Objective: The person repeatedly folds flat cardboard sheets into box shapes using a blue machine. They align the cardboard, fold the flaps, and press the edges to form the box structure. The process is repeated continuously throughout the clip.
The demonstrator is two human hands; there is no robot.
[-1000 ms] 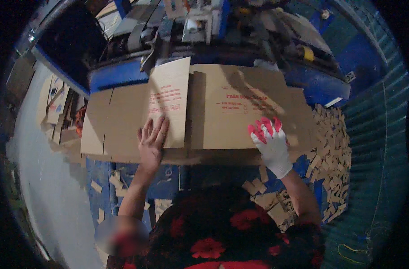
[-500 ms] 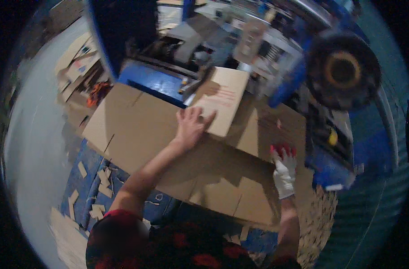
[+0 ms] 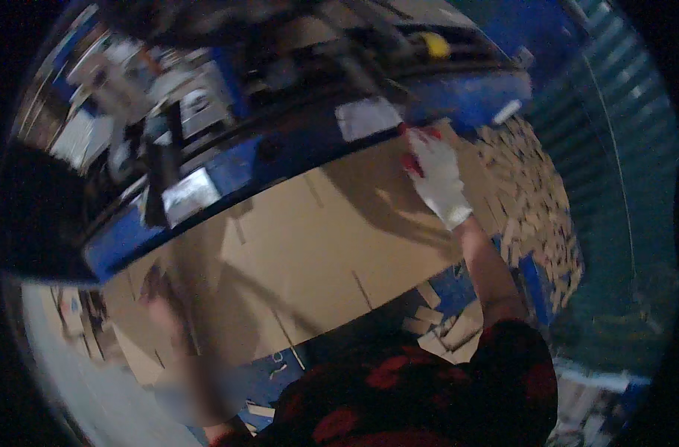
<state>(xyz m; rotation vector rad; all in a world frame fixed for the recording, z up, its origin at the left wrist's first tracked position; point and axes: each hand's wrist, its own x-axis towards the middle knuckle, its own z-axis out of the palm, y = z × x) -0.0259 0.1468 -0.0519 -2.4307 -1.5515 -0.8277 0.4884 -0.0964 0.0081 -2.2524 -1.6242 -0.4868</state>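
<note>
The left hand [image 3: 158, 296], bare and smeared by motion blur, is over the left part of the cardboard sheet [image 3: 302, 246]; whether its fingers press, grip or float clear, I cannot tell. The right hand [image 3: 435, 170] wears a white glove with red fingertips and is at the sheet's far edge, right of the frame's centre, its fingers bent; whether they grasp that edge is not clear.

The sheet slants across the middle of the frame, lower at left and higher at right. Beneath its near edge shows a blue surface [image 3: 276, 370] with a few loose offcuts. Along the upper frame runs a machine [image 3: 458, 97], its long blue front beam bordering the sheet. Grey floor [image 3: 79, 380] fills the lower left, and a green wall [image 3: 604, 156] rises at the right.

The cardboard is flat, brown and matt, cut by short straight slots and crossed by dark shadows. Small, mostly oblong scraps [image 3: 537, 216] heap up at the right. The wall is ridged; the beam carries a shiny, pale plate [image 3: 192, 195] at upper left and a yellow part [image 3: 435, 45] sits near the top.
</note>
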